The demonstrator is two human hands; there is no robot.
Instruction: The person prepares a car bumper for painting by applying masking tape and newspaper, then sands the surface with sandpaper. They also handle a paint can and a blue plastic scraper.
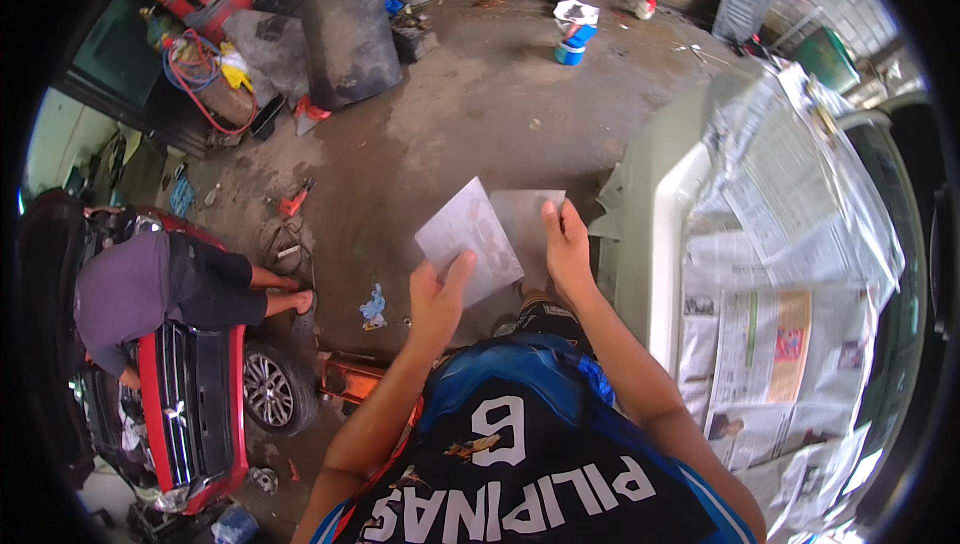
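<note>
Your left hand (438,299) is pinching the grey sheet (465,229), thumb on top; your right hand (568,249) is closing on the second sheet (526,216)'s edge. Right of that grip, newspaper (765,339) is covering the pale vehicle (645,254) (looks done); neither sheet is touching it yet.

Most fingers of my left hand (437,296) hide behind the pale sheet (468,232), which partly covers the greyer sheet (525,216).

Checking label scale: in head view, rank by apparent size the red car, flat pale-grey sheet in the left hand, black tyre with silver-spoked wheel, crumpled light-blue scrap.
1. Red car
2. Pale-grey sheet
3. Black tyre with wheel
4. Light-blue scrap
Sheet's nearness inflates it; real sizes unsure.
</note>
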